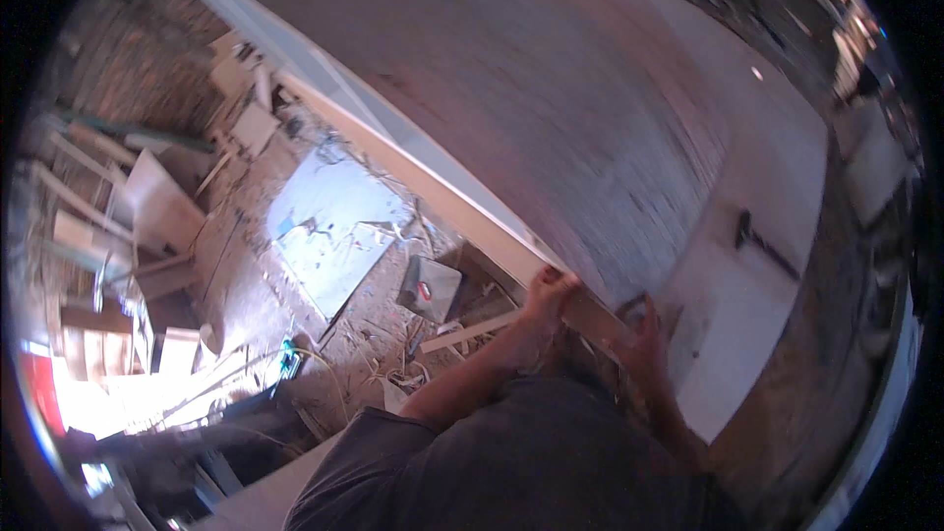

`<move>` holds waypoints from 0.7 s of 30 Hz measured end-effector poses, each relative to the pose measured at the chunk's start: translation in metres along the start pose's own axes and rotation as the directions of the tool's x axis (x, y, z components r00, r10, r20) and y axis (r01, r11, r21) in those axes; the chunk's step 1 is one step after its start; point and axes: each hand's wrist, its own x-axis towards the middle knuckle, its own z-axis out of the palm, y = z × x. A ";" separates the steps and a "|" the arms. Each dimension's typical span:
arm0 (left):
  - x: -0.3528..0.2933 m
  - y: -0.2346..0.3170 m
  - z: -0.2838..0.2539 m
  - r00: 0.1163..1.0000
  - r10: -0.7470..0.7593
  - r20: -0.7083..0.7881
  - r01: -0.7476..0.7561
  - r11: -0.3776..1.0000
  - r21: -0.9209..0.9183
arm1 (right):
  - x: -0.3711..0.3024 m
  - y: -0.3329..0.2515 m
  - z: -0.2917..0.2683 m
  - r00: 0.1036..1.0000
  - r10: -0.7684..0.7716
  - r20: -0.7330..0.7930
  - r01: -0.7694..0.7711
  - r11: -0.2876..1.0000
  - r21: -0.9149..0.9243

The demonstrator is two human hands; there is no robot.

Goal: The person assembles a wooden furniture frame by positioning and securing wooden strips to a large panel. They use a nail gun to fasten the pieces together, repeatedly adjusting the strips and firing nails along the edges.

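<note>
A long pale wooden strip (433, 191) runs along the near edge of a large dark-faced panel (551, 88). My left hand (549, 295) is closed on the strip close to its lower end. A little to the right, my right hand (644, 342) grips the strip's end at the panel's corner, thumb raised over the edge; part of its fingers is hidden. On the white sheet (733, 354) under the panel, right of my right hand, lies a hammer (764, 243) with a dark head and handle.
Offcuts and shavings litter the floor at left, around a pale flat sheet (334, 221). A grey box-like object (430, 288) and a loose wooden slat (470, 330) lie near my left forearm. Boards (162, 202) are stacked at far left. A cable (339, 383) trails across the floor.
</note>
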 end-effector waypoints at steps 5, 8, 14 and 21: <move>-0.017 0.023 0.031 0.997 0.066 -0.046 -0.062 0.995 0.084 | 0.014 -0.003 0.018 0.987 0.154 -0.052 -0.135 0.956 0.260; -0.011 0.016 0.014 0.997 -0.019 -0.080 0.022 0.999 0.033 | 0.018 0.007 0.017 0.991 0.125 -0.042 -0.118 0.984 0.134; -0.003 0.015 0.012 0.990 -0.080 -0.116 0.092 0.990 0.105 | 0.015 -0.002 0.007 0.979 0.202 -0.032 -0.177 0.916 0.360; 0.004 0.001 -0.005 0.997 -0.033 -0.075 0.030 0.999 -0.039 | 0.014 -0.005 -0.001 0.981 0.194 0.002 -0.187 0.944 0.272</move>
